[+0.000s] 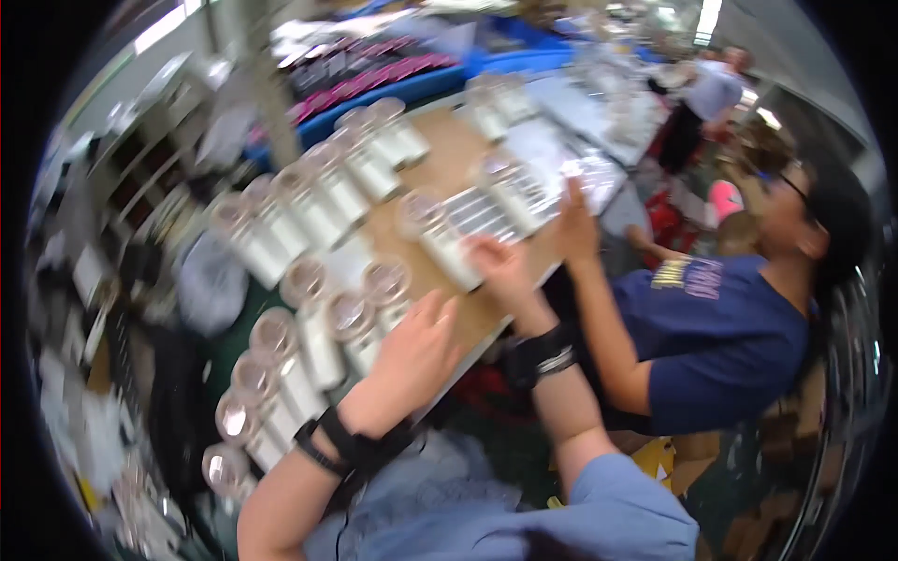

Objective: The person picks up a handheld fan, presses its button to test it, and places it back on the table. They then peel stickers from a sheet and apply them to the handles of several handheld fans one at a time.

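Note:
White tube-shaped units with clear round tops stand in rows on a brown tabletop. My right hand is at the lower end of one white unit, its fingers bent against the side; motion blur softens the grip. My left hand hovers by the nearer group, fingers stretched out and apart, beside a white unit with a clear top. Nothing shows in that hand. Another white unit lies farther off, next to a co-worker's raised hand.
A co-worker in a dark blue shirt sits close at my right. Beyond the rows is a blue bin with pink and dark pieces. Clear plastic bags lie at the far right of the table. A pole stands behind.

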Motion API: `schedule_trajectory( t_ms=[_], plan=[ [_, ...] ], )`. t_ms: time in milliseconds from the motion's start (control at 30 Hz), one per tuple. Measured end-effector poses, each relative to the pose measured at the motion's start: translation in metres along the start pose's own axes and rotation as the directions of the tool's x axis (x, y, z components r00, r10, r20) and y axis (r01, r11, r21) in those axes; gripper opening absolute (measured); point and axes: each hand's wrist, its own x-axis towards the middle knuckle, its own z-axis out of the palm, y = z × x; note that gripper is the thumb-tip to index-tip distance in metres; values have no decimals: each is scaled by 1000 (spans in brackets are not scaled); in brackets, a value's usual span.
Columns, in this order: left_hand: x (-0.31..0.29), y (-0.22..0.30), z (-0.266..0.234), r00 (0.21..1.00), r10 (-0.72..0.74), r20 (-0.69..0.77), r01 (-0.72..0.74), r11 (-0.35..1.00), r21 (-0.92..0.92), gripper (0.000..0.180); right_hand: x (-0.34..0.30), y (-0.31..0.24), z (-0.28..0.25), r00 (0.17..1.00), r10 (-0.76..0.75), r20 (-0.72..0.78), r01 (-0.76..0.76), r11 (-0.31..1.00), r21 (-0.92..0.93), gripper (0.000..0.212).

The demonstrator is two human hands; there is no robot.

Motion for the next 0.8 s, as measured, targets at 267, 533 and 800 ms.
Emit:
schedule_trajectory(
  t_ms=[267, 533, 800],
  plan=[
    [26, -29, 22, 995, -25, 97, -6, 952, 305, 72, -28, 0, 39, 998, 38, 40, -41, 997, 70, 20],
    [25, -31, 17, 970, -145, 195, 67, 931, 358, 75, -15, -12, 33, 997, 66, -38, -65, 998, 9, 19],
    [15, -17, 30, 981, -46, 186, -38, 905, 423, 75, -5, -46, 16, 995, 93, 22, -95, 993, 71, 14]
  ],
)
